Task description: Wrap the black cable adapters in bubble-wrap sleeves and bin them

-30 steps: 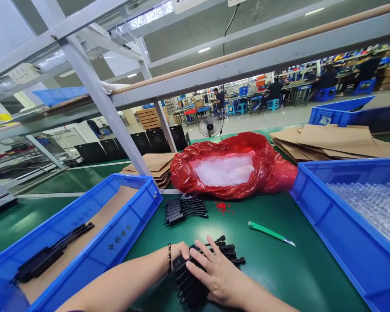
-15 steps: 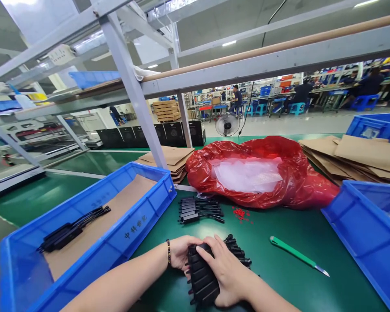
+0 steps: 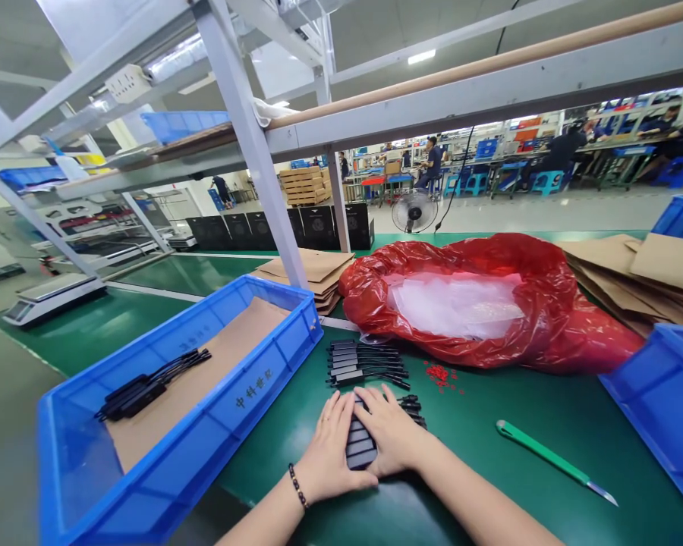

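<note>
A row of black adapters (image 3: 360, 445), small flat-sided boxes with short cables, lies on the green tabletop in front of me. My left hand (image 3: 331, 444) presses along its left side, fingers stretched forward and thumb at the near end. From the right, my right hand (image 3: 391, 434) cups the row, its fingers reaching over the far part. Cable ends (image 3: 414, 409) stick out past the right hand; the hands hide some of the boxes. Just beyond lies a second group of similar adapters (image 3: 347, 364), side by side with cables to the right.
On the left, a blue bin (image 3: 273, 379) holds a few adapters on cardboard. A red plastic bag (image 3: 546, 303) of white pouches lies behind, near small red pieces (image 3: 439, 374). To the right are a green-handled knife (image 3: 546, 455), blade exposed, and another blue bin (image 3: 654, 402).
My hands have turned the adapters and lowered them to the tabletop, so grey faces now show on top. The left hand went from underneath to the side. The view has shifted left.
</note>
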Tool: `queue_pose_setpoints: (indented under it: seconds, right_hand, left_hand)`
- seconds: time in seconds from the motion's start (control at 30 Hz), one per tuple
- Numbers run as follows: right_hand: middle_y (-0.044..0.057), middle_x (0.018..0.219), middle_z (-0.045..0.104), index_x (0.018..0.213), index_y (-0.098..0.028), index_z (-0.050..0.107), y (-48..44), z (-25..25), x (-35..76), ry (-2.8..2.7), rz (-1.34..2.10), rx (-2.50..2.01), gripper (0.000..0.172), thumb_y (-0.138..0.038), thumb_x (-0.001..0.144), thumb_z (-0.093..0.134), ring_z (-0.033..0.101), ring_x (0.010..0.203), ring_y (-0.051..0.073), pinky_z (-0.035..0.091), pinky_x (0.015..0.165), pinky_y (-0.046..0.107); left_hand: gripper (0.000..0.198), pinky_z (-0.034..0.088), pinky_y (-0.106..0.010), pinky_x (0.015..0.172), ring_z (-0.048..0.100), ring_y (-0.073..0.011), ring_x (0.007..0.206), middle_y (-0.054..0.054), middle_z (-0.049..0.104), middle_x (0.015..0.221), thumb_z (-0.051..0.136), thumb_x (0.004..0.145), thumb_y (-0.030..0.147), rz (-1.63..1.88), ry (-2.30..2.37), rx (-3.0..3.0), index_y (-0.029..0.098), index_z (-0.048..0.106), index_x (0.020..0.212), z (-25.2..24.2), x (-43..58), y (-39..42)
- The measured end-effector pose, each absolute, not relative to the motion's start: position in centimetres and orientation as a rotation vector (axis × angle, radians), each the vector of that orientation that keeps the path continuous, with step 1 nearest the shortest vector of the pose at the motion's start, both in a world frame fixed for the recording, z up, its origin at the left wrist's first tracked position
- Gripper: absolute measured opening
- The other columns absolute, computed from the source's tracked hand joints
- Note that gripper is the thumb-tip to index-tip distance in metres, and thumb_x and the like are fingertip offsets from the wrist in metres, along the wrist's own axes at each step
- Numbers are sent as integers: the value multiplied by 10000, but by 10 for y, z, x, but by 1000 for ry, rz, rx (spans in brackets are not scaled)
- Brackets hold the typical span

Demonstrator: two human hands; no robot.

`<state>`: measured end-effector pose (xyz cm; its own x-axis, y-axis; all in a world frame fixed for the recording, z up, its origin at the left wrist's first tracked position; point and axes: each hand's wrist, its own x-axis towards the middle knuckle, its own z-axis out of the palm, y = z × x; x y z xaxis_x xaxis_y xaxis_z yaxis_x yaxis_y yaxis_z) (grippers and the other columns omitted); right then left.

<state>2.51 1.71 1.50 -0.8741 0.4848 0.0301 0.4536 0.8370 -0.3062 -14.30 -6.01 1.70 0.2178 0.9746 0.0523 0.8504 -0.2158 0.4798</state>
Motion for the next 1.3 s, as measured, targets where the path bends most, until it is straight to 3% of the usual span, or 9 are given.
queue_pose_setpoints:
  seconds: [0.2, 0.37, 0.5, 0.63, 0.8, 1.0, 1.17, 1.23, 1.3]
  right_hand:
    - [233, 1409, 226, 1368, -19, 243, 20, 10, 31, -2764, 217, -1114, 1012, -662, 634, 509, 129, 1291, 395, -37, 1018, 592]
    - [212, 1436, 144, 1374, -9, 224, 23, 11, 26, -2823, 209, -1174, 1038, -735, 650, 383, 26, 1313, 385, -108, 1000, 593]
    - [209, 1447, 60, 1385, 9, 144, 25, 21, 15, -2904, 290, -1181, 1093, -753, 630, 357, -52, 1315, 376, -118, 992, 592]
    - [202, 1451, 4, 1389, 10, 88, 25, 25, 7, -2937, 375, -1231, 1141, -762, 600, 375, -91, 1314, 368, -127, 993, 581]
    - [189, 1456, 12, 1394, -4, 78, 28, 19, 6, -2903, 366, -1260, 1149, -764, 593, 393, -110, 1312, 363, -126, 993, 580]
    - [229, 1441, 88, 1389, -14, 144, 16, 16, 24, -2770, 193, -1201, 1216, -774, 513, 509, 22, 1307, 407, -46, 1003, 605]
    - [161, 1340, 388, 1405, -154, 87, -3, -1, 73, -2396, -194, -960, 843, -516, 756, 484, 325, 1224, 345, 123, 1009, 544]
    - [149, 1237, 490, 1387, -180, 177, 0, -13, 93, -2308, -269, -849, 721, -453, 778, 451, 442, 1118, 336, 190, 982, 532]
    - [158, 1150, 542, 1340, -191, 296, 9, -23, 107, -2216, -306, -823, 612, -421, 782, 405, 512, 1007, 347, 265, 919, 538]
  left_hand:
    - [1000, 181, -535, 1072, 40, -330, 1340, -176, 170, 1455, 617, 633, 550, 413, 1783, 2174, 122, 127, 1392, 13, -143, -40]
    - [1011, 126, -526, 1084, -36, -303, 1342, -149, 71, 1478, 652, 619, 389, 452, 1745, 2058, 146, 59, 1401, 22, -141, -33]
    - [1089, 59, -485, 1096, -94, -297, 1334, -169, -7, 1476, 649, 604, 485, 545, 1746, 1876, 79, 20, 1396, 30, -133, -30]
    - [945, 37, -464, 1097, -100, -274, 1337, -160, 9, 1478, 499, 726, 549, 700, 1758, 1758, 67, 37, 1395, 30, -128, -25]
    - [894, 85, -445, 1098, -52, -262, 1346, -148, 29, 1482, 404, 766, 599, 802, 1718, 1753, 94, 24, 1398, 25, -130, -22]
    - [743, 96, -486, 1090, -8, -278, 1349, -87, 62, 1490, 418, 812, 514, 790, 1872, 2124, 218, 75, 1401, 86, -170, -65]
    - [566, 131, -476, 1087, 23, -286, 1350, -49, 147, 1478, 382, 842, 414, 798, 2482, 2270, 226, 245, 1358, 187, -286, -92]
    - [570, 147, -485, 1081, 47, -293, 1347, -67, 207, 1458, 358, 845, 383, 507, 2815, 2059, 187, 229, 1366, 212, -340, -89]
    - [609, 166, -470, 1078, 90, -292, 1342, -105, 222, 1449, 366, 837, 311, -155, 2879, 1711, 142, 161, 1385, 218, -385, -80]
